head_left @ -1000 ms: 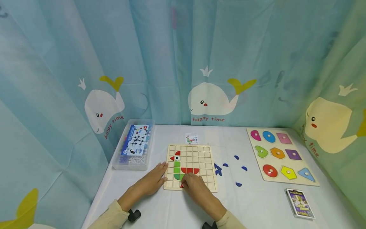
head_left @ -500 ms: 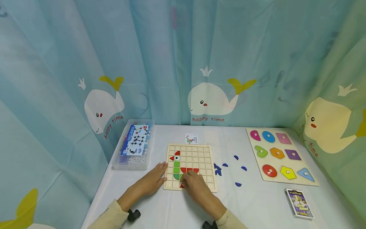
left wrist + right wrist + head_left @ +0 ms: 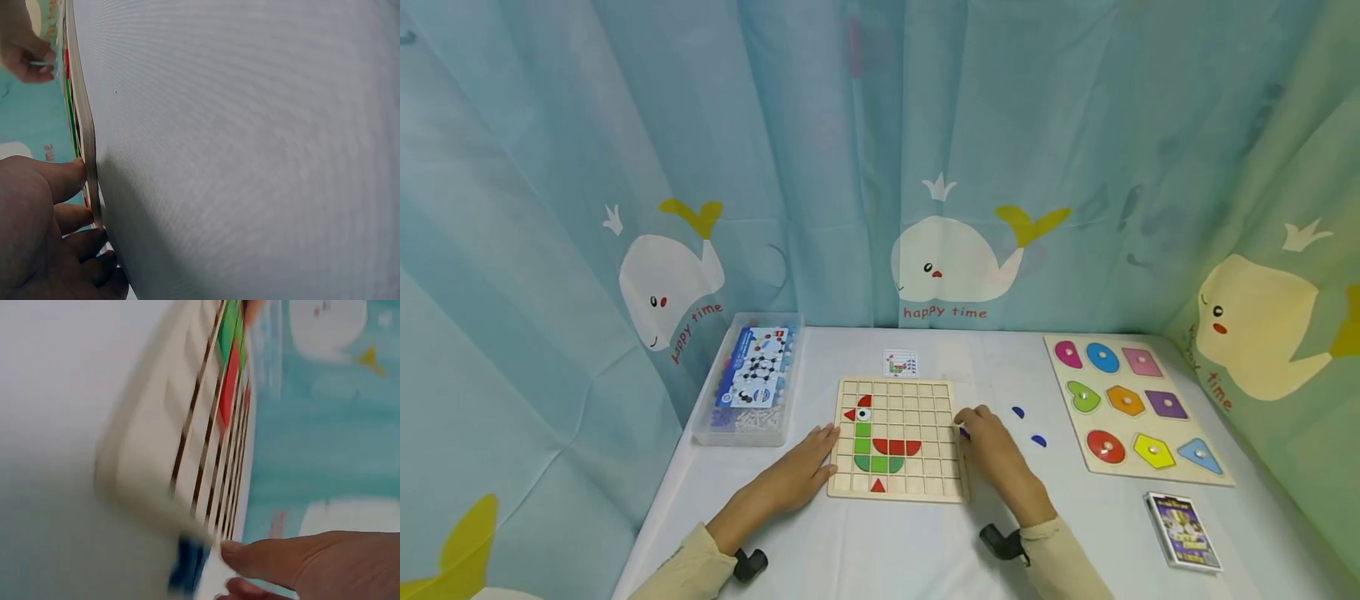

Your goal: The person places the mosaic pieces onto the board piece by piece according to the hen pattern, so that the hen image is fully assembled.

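Observation:
A wooden grid board lies on the table with red and green pieces forming a bird: a round eye piece, green squares, a row of red pieces and a red triangle below. My left hand rests at the board's left edge, its fingertips on the rim in the left wrist view. Beside the board's right edge, my right hand reaches over small blue pieces, mostly hidden in the head view. Its thumb stands at the board's corner, with no piece seen in its fingers.
Two blue half circles lie right of the right hand. A picture card is behind the board. A clear plastic box stands at left; a shape puzzle and a card pack lie at right.
My right hand has left the lower middle of the board and moved right to the blue pieces. A green rounded piece and the red triangle now show uncovered. The left hand stays put.

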Demonstrator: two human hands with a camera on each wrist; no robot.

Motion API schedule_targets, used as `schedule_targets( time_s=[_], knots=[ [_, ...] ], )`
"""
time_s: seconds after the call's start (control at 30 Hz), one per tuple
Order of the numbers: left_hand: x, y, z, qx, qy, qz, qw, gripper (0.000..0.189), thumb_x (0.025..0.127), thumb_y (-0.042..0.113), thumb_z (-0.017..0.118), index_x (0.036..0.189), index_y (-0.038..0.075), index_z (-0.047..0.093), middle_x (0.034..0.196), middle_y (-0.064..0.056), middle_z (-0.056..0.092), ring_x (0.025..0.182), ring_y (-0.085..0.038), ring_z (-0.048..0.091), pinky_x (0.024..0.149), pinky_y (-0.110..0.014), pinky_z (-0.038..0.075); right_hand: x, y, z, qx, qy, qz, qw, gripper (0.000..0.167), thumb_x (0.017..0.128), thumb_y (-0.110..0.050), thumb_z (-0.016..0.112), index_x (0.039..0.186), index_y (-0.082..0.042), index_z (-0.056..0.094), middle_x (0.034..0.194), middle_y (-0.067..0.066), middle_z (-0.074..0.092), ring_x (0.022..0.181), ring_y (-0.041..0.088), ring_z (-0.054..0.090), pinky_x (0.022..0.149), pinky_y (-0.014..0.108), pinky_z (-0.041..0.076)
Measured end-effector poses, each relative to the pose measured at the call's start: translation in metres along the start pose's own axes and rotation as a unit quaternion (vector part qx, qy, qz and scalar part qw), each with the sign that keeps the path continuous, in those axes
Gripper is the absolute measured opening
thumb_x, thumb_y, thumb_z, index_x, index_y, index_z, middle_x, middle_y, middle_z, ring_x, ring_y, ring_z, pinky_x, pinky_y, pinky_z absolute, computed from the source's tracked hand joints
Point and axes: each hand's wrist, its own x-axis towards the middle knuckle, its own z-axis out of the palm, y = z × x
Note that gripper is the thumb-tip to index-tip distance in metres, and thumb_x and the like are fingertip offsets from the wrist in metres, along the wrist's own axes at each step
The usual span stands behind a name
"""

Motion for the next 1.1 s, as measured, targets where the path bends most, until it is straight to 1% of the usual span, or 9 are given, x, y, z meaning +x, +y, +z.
schedule_targets(
  time_s=[0.1,0.23,0.33,0.43,0.53,0.6,0.77,0.87,1.1],
  knots=[
    [0.000,0.000,0.000,0.003,0.001,0.000,1.0000,0.063,0.113,0.029,0.050,0.166,0.002,0.028,0.173,-0.016,0.026,0.162,-0.037,0.021,0.129,-0.055,0.026,0.005,0.022,-0.010,-0.010,-0.018,0.041,0.9989,0.025,0.094,0.002,0.073,0.118,0.004,0.069,0.112,0.022,0.064,0.097,0.034,0.063,0.082,0.051,0.057],
    [0.000,0.000,0.000,0.002,-0.003,-0.001,1.0000,0.063,0.113,0.029,0.050,0.166,0.003,0.028,0.174,-0.016,0.026,0.162,-0.038,0.021,0.129,-0.056,0.026,0.008,0.040,-0.016,-0.003,-0.040,0.054,0.9977,0.022,0.095,0.003,0.071,0.116,0.003,0.069,0.105,0.021,0.063,0.092,0.033,0.062,0.081,0.052,0.056],
    [0.000,-0.001,0.000,0.000,-0.007,-0.004,1.0000,0.064,0.113,0.030,0.050,0.167,0.004,0.027,0.174,-0.015,0.025,0.162,-0.037,0.020,0.129,-0.055,0.025,0.010,0.046,-0.015,0.012,-0.050,0.054,0.9972,0.015,0.095,0.005,0.068,0.110,0.002,0.069,0.095,0.017,0.061,0.084,0.028,0.060,0.077,0.049,0.056],
    [0.001,-0.001,0.001,0.002,-0.007,-0.008,0.9999,0.064,0.113,0.031,0.049,0.167,0.005,0.027,0.174,-0.014,0.025,0.162,-0.037,0.019,0.130,-0.054,0.025,0.014,0.050,-0.013,0.033,-0.059,0.087,0.9939,0.008,0.098,0.000,0.068,0.106,0.002,0.067,0.092,0.015,0.063,0.081,0.026,0.061,0.073,0.045,0.056],
    [0.001,-0.002,0.001,0.005,-0.007,-0.007,0.9999,0.064,0.113,0.031,0.049,0.167,0.005,0.027,0.174,-0.014,0.025,0.162,-0.036,0.020,0.129,-0.055,0.025,0.017,0.053,-0.012,0.044,-0.064,0.128,0.9888,0.015,0.100,-0.010,0.069,0.105,0.004,0.065,0.091,0.016,0.066,0.081,0.026,0.061,0.071,0.043,0.056],
    [0.001,-0.002,0.001,0.004,-0.007,-0.007,0.9999,0.064,0.113,0.031,0.050,0.167,0.005,0.027,0.174,-0.014,0.024,0.162,-0.036,0.020,0.129,-0.055,0.025,0.018,0.055,-0.013,0.050,-0.071,0.146,0.9854,0.022,0.101,-0.015,0.070,0.108,0.004,0.063,0.094,0.017,0.068,0.082,0.027,0.062,0.072,0.043,0.056],
    [0.001,-0.002,0.001,0.001,-0.008,-0.005,1.0000,0.064,0.113,0.031,0.049,0.167,0.005,0.027,0.174,-0.015,0.024,0.162,-0.037,0.020,0.129,-0.056,0.026,0.016,0.059,-0.020,0.060,-0.109,0.132,0.9834,0.028,0.099,-0.011,0.071,0.122,0.003,0.062,0.103,0.020,0.070,0.088,0.029,0.064,0.077,0.048,0.059],
    [0.001,-0.002,0.000,0.005,-0.007,-0.004,1.0000,0.064,0.113,0.030,0.050,0.167,0.004,0.027,0.174,-0.016,0.025,0.162,-0.037,0.020,0.129,-0.055,0.026,0.017,0.060,-0.022,0.050,-0.122,0.116,0.9844,0.024,0.098,-0.006,0.071,0.120,0.000,0.065,0.103,0.019,0.070,0.088,0.028,0.065,0.079,0.048,0.060],
    [0.002,-0.003,0.001,0.006,-0.005,0.001,1.0000,0.064,0.113,0.031,0.050,0.167,0.003,0.027,0.174,-0.015,0.025,0.162,-0.037,0.020,0.129,-0.054,0.026,0.018,0.063,-0.019,0.039,-0.119,0.136,0.9828,0.026,0.098,-0.013,0.075,0.118,-0.001,0.064,0.095,0.013,0.068,0.082,0.025,0.062,0.071,0.041,0.056]
  ],
)
